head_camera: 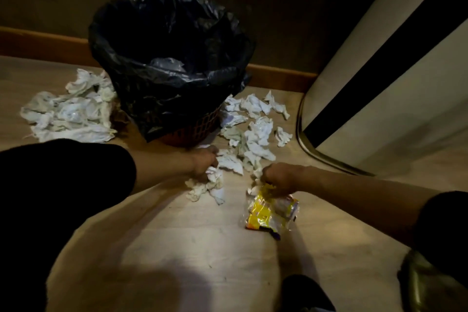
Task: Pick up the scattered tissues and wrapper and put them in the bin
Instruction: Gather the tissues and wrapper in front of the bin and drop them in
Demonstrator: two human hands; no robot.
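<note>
Bin (177, 132): reddish lattice basket, black liner (162, 33) draped over the rim, standing on wood floor (177, 248) against the wall; interior dark (one pale scrap visible).
Tissues: heap left of bin (71, 111); scatter right of bin (255, 129).
White panel (379, 99): far right.
Left hand (203, 162): fingers clenched on a tissue wad (215, 180).
Right hand (279, 180): fingers pinching the yellow wrapper (271, 210) top, with tissue scraps.

Glossy black plastic liner (172, 78), crumpled matt paper tissues (255, 134), shiny foil wrapper (268, 213), smooth wood floor (177, 235).
</note>
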